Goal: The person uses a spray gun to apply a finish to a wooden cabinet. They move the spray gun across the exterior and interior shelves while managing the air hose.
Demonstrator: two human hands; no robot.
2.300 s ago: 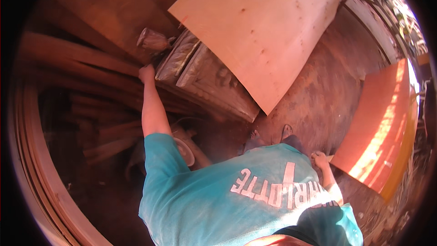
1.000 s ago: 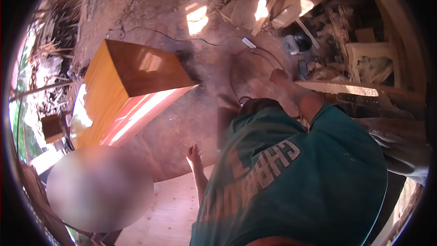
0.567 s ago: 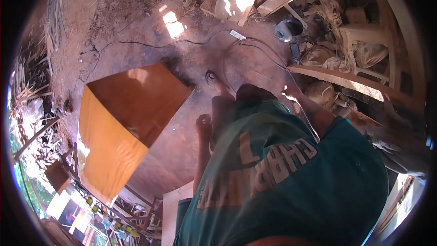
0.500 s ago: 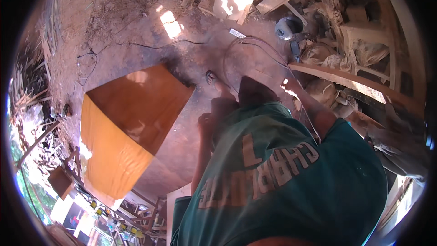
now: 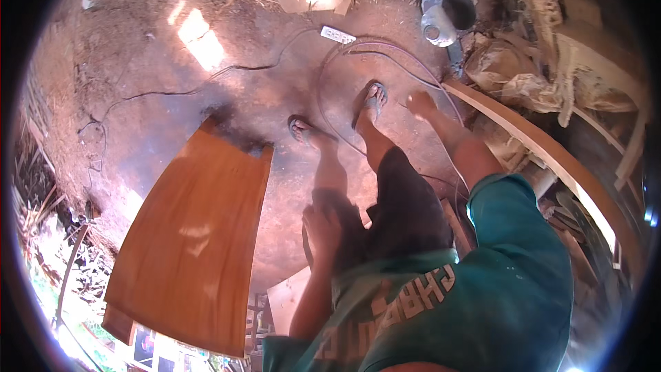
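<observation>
A large varnished wooden furniture piece (image 5: 189, 227) stands on the floor to my left, its broad orange-brown face toward me. My left hand (image 5: 321, 231) hangs beside the left leg of my dark shorts, close to the wood but apart from it. A dark strip runs along that hand; whether it is held I cannot make out. Stretched forward past my right leg is my right hand (image 5: 421, 105), over the floor near a looped hose (image 5: 392, 57). Its fingers are blurred, and nothing clearly shows in them.
Ahead lies a white power strip (image 5: 337, 34) with a black cable (image 5: 241, 67) trailing left. A grey container (image 5: 438, 22) stands ahead to the right. A long curved timber (image 5: 544, 148) borders scrap wood and crumpled sacking (image 5: 499, 65) on my right.
My view has turned, and the wooden piece now shows one broad face instead of two. Both my feet are now visible. My right hand appears farther forward, and my left hand lower by my thigh.
</observation>
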